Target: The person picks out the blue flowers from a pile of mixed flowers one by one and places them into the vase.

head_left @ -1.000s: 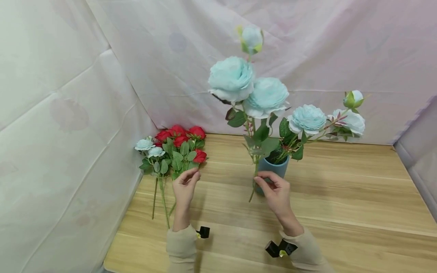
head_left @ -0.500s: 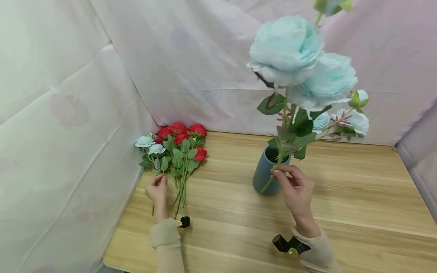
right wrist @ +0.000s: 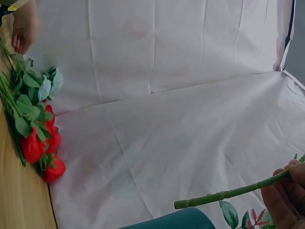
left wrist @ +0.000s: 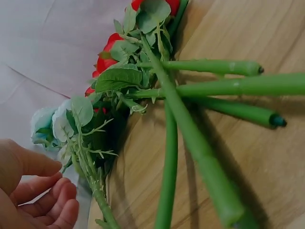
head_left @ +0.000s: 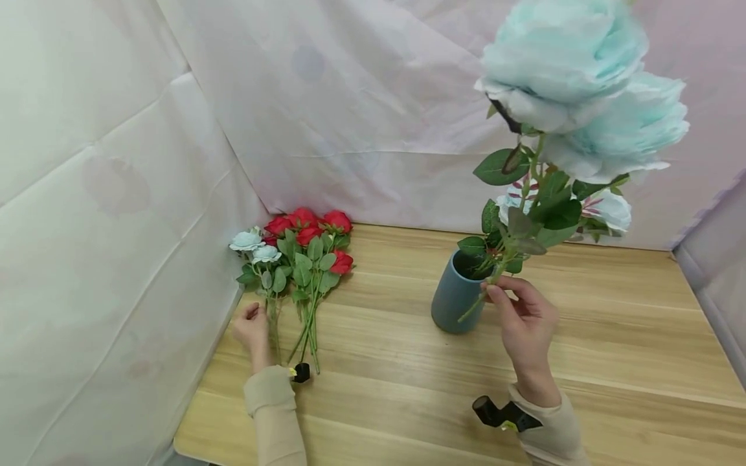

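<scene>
In the head view my right hand [head_left: 527, 327] pinches the stem of a pale blue artificial flower spray [head_left: 565, 65] between thumb and fingertips. Its bare stem end [right wrist: 200, 202] slants down in front of a blue-grey vase [head_left: 456, 304], just outside the rim. Pale blue flowers [head_left: 603, 208] stand in the vase, partly hidden by the held spray. At the left my left hand [head_left: 252, 329] is beside the stems of smaller pale blue flowers [head_left: 266, 254] lying on the table. In the left wrist view its loosely curled fingers [left wrist: 40, 191] are empty, close to a thorny stem [left wrist: 97, 188].
Several red roses [head_left: 305, 236] lie right of the small blue flowers, their green stems [head_left: 311, 327] crossing on the wooden table [head_left: 384, 388]. Pale fabric [head_left: 350, 116] hangs behind and along the left side.
My right hand has carried the flower spray rightward and closer to the head camera, over the vase. My left hand has moved left and slightly down, to the small blue flowers' stems.
</scene>
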A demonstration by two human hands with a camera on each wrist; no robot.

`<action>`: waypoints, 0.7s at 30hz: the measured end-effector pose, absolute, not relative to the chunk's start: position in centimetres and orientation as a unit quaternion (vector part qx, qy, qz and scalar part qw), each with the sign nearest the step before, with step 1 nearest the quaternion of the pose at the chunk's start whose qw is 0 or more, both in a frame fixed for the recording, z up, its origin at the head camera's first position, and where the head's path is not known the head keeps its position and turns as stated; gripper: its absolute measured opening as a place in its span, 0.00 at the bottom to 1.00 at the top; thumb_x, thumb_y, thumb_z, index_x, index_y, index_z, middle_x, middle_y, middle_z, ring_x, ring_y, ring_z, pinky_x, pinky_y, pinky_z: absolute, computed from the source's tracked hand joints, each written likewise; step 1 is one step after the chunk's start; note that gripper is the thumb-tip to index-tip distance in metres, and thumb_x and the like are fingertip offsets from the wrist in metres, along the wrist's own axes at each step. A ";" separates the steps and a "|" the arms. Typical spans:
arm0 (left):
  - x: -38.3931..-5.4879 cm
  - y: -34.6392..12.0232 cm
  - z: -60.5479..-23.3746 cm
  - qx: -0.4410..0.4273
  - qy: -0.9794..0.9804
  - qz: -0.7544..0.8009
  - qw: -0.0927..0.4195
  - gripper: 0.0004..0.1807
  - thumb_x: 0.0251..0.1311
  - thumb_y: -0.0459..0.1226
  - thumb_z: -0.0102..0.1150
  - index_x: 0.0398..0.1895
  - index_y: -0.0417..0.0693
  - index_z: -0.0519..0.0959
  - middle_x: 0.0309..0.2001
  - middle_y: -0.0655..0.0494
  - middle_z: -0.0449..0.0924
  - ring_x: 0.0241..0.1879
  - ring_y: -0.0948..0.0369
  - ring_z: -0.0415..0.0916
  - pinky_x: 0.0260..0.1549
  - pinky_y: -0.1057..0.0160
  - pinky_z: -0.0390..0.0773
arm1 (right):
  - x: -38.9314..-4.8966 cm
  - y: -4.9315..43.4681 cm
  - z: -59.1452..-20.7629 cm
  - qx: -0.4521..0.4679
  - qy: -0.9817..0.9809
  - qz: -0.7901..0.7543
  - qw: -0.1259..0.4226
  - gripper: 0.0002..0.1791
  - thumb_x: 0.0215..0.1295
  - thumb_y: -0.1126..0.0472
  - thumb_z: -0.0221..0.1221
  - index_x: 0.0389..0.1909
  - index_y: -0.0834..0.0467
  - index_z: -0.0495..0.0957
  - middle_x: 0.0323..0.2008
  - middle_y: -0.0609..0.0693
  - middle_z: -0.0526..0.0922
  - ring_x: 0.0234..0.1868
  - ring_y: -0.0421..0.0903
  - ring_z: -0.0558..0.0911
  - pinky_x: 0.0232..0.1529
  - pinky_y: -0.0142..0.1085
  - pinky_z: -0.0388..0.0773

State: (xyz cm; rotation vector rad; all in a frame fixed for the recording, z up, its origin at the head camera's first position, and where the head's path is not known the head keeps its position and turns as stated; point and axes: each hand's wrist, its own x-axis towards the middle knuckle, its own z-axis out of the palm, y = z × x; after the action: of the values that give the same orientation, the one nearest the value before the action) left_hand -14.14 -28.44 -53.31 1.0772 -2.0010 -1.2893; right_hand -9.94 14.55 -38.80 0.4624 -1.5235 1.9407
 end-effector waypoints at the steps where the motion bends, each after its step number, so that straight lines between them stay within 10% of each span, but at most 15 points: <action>1: -14.2 -28.5 -53.3 0.397 -0.748 -0.468 0.253 0.09 0.54 0.28 0.60 0.36 0.30 0.82 0.26 0.51 0.78 0.21 0.73 0.65 0.21 0.79 0.64 | -9.9 14.6 -38.8 0.174 -0.578 0.734 0.311 0.04 0.54 0.87 0.52 0.30 0.82 0.74 0.30 0.53 0.84 0.31 0.43 0.83 0.35 0.28 0.80; 9: -13.4 -28.8 -53.0 0.372 -0.788 -0.465 0.157 0.14 0.56 0.35 0.60 0.38 0.29 0.82 0.38 0.37 0.81 0.38 0.51 0.75 0.29 0.70 0.69 | -10.0 14.7 -38.9 0.168 -0.572 0.740 0.310 0.04 0.54 0.87 0.52 0.30 0.82 0.74 0.30 0.55 0.84 0.31 0.44 0.83 0.35 0.29 0.80; 17: -13.0 -28.7 -53.3 0.358 -0.803 -0.464 0.110 0.13 0.53 0.35 0.64 0.36 0.31 0.83 0.31 0.45 0.83 0.21 0.67 0.72 0.20 0.75 0.69 | -10.0 14.8 -39.1 0.168 -0.563 0.746 0.314 0.04 0.54 0.87 0.52 0.30 0.83 0.74 0.30 0.55 0.84 0.32 0.44 0.83 0.35 0.29 0.80; 21: -12.9 -28.6 -53.5 0.351 -0.814 -0.451 0.101 0.13 0.54 0.34 0.63 0.37 0.30 0.82 0.36 0.39 0.82 0.31 0.54 0.78 0.30 0.66 0.76 | -10.1 14.9 -39.0 0.164 -0.561 0.745 0.321 0.03 0.54 0.86 0.52 0.29 0.83 0.73 0.30 0.55 0.84 0.31 0.44 0.83 0.35 0.29 0.80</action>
State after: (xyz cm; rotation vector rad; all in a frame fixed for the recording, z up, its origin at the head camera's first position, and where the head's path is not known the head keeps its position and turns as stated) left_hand -12.94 -28.58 -53.46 1.0372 -2.4044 -1.3334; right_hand -10.14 14.88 -38.97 0.4317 -1.4743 1.9561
